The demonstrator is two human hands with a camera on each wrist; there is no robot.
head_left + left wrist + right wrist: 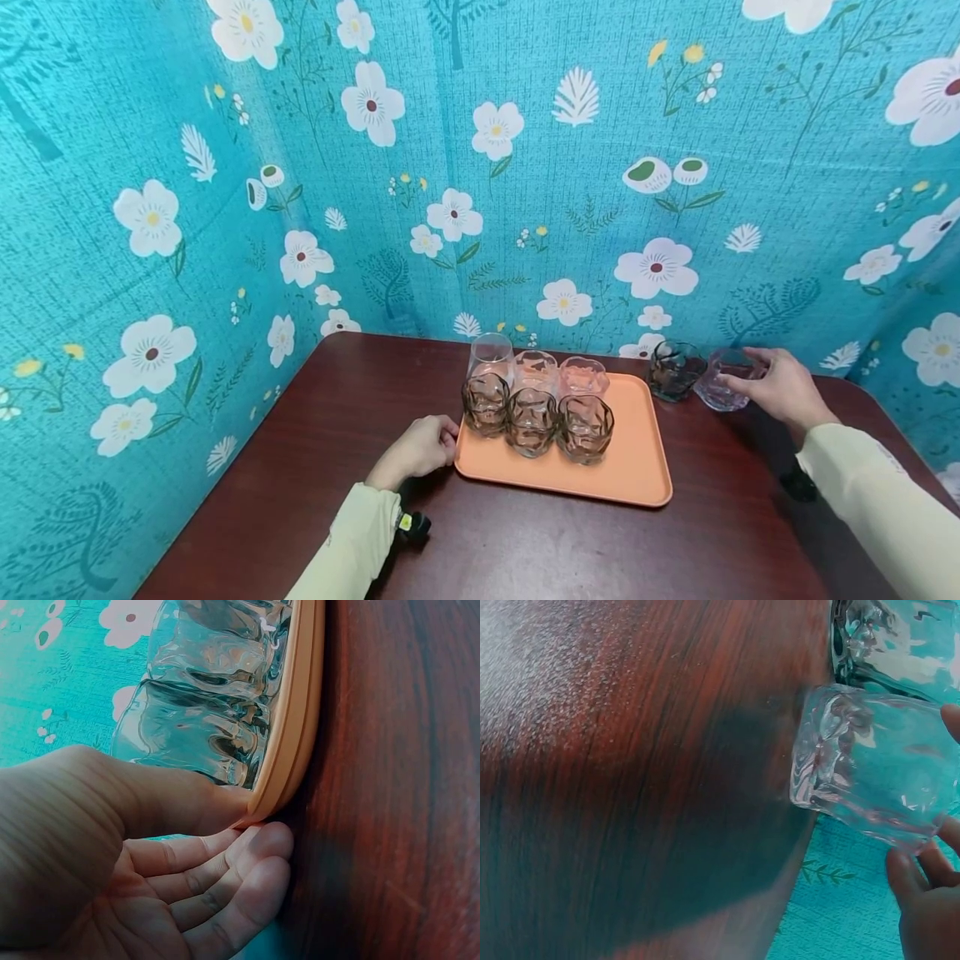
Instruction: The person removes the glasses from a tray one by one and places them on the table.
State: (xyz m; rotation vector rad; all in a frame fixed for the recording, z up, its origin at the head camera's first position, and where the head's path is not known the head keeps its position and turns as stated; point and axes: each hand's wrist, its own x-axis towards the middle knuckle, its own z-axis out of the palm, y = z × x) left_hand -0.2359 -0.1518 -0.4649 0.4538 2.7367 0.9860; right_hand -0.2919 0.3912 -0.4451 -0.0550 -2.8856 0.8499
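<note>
My left hand [422,448] is at the left edge of the orange tray [637,467]. In the left wrist view its thumb [187,801] and fingers pinch the tray's rim [289,742]. At the right, my right hand [783,390] holds a clear, pinkish drinking glass [724,385] with thumb and fingers around its sides. That glass [870,765] stands beside a smoky grey glass [675,375], and the two look close to touching. Three brown-tinted glasses, one of them the right-hand glass [585,429], form the tray's front row.
Behind that row stand a taller clear glass [491,354], another clear glass [536,371] and a pale pink glass [583,377]. The dark reddish wooden table [600,550] ends at a blue flowered cloth [510,208] behind and at the sides.
</note>
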